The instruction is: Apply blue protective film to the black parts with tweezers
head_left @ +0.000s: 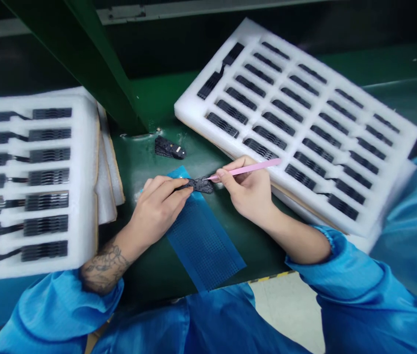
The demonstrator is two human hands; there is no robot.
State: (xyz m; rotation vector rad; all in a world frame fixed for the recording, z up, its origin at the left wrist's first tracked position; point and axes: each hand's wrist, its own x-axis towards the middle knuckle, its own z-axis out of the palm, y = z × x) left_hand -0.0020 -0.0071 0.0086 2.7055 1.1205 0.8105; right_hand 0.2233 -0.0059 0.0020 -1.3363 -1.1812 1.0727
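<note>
Pinches a black part (201, 185) in the left hand (159, 204), grip shut on its left end between thumb and fingers, that end hidden under them. Holds it over the upper end of a blue sheet (203, 241) lying on the green desk (142, 169), mid-view, just before the body; cannot tell whether part and sheet touch. Grasps a pink tool (253, 168) pen-fashion in the right hand (247, 192), grip closed round the shaft, far end sticking out up and rightward over the right tray (193, 110). Brings the tool's point to the right end of the part; too fine and blurred to tell whether one point or two, or whether touching. Shows a dotted grid on the sheet, details too small to read.

Behind the hands, finds a loose piece (169, 148), dark, alone on the desk near the foot of a green post (83, 61); shape hard to make out. At left, meets the left tray (83, 187), white foam, cut off by the frame edge, slots filled with dark ribbed parts joined in pairs by thin strips, stacked on more foam with only edges showing. At right, sees the right tray lying askew, rows of slots with similar dark parts, smeared by blur, near edge partly hidden behind a blue sleeve (358, 287). Leaves the left forearm bare, tattoo on it, pattern unclear
</note>
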